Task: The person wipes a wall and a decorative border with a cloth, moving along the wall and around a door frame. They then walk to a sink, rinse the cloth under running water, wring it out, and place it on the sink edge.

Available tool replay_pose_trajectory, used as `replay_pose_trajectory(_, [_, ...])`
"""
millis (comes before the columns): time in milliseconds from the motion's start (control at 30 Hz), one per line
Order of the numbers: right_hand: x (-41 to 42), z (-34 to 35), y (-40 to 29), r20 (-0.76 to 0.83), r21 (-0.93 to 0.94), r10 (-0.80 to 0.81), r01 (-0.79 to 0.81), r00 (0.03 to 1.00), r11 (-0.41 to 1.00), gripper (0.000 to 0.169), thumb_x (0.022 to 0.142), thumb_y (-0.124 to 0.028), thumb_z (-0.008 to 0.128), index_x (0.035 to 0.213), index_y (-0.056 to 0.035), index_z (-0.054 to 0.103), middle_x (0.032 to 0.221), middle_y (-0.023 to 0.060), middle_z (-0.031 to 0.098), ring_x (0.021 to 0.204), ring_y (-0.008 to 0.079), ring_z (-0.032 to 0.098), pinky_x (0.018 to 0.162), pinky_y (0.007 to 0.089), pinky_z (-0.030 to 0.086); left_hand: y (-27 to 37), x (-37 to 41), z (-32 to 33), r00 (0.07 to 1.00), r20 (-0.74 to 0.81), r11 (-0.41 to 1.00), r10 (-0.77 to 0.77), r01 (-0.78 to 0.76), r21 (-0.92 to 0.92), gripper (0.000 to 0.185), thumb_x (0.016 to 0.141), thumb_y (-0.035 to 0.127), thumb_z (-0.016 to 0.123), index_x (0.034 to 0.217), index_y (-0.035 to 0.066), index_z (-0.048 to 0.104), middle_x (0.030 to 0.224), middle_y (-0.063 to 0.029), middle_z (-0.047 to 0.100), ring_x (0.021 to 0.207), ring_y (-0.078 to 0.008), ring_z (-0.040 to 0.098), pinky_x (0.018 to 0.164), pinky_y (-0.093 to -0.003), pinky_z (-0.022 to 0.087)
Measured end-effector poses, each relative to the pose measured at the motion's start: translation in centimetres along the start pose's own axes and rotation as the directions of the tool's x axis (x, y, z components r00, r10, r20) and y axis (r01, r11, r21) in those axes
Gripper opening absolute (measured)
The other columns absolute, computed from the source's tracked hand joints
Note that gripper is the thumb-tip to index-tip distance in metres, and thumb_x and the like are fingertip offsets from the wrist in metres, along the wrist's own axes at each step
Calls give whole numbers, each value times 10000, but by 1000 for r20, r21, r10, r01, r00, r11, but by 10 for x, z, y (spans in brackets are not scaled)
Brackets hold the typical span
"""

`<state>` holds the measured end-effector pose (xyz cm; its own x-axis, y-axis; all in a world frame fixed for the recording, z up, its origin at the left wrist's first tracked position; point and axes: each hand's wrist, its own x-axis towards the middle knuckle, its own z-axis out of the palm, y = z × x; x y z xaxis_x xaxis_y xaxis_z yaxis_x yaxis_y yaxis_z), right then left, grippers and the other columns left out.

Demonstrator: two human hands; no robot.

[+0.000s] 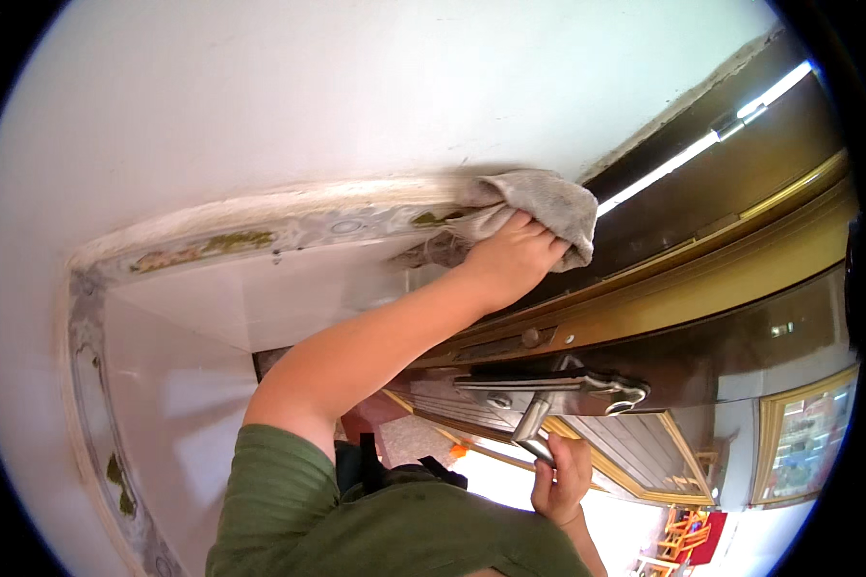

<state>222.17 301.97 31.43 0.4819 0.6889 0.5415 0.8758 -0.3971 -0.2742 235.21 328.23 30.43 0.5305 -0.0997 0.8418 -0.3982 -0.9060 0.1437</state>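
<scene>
My left hand [516,261] grips a grey-beige cloth [548,202] and presses it against the wall where the patterned tile border [346,225] meets the dark door frame [649,241]. Folds of the cloth hang past my fingers and cover the end of the border. My right hand [566,476] is closed around the end of a metal lever handle [532,425] on a brown door [682,364]. The handle's ornate metal plate [548,389] runs along the door.
White painted wall [346,94] rises above the border, with pale glossy tiles [180,360] below. A bright gap [664,173] shows beside the frame's hinge. Gold-edged glass [808,433] stands at the right. Beyond the door are wooden chairs [685,537] and a small orange object [460,450].
</scene>
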Motion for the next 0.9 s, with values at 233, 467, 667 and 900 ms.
replay_pose_trajectory(233, [5, 6, 1, 6, -32, 58, -57, 998, 998, 360, 703, -33, 633, 1052, 7, 554, 793, 133, 566, 664, 266, 515, 580, 340, 423, -7, 48, 28, 986, 13, 871, 165, -152, 467, 190, 692, 97, 519, 843, 14, 601, 881, -98, 609, 851, -212, 535, 859, -342, 368])
replay_pose_trajectory(467, [4, 7, 0, -19, -64, 85, -86, 996, 994, 396, 683, -56, 670, 1061, -17, 555, 816, 123, 566, 673, 274, 521, 581, 347, 432, -5, 29, 4, 985, 164, 910, 52, -115, 398, 201, 745, 170, 515, 867, 48, 618, 852, -63, 633, 886, -193, 547, 909, -356, 314])
replay_pose_trajectory(667, [-7, 6, -2, -36, -64, 100, -102, 994, 993, 378, 680, -76, 679, 1039, -38, 570, 772, 103, 550, 655, 264, 510, 567, 343, 426, 4, -1, -63, 990, 144, 861, -4, -70, 504, 144, 719, 121, 531, 826, 63, 608, 804, -43, 626, 827, -159, 561, 801, -321, 361])
replay_pose_trajectory(900, [-12, 7, 4, -67, -1, 76, -77, 995, 997, 375, 684, -51, 667, 1047, -31, 575, 785, 115, 545, 653, 263, 525, 563, 344, 427, -5, -71, -159, 983, 17, 753, -184, 130, 645, 340, 610, 48, 596, 950, 69, 608, 823, -44, 627, 829, -188, 574, 748, -356, 371])
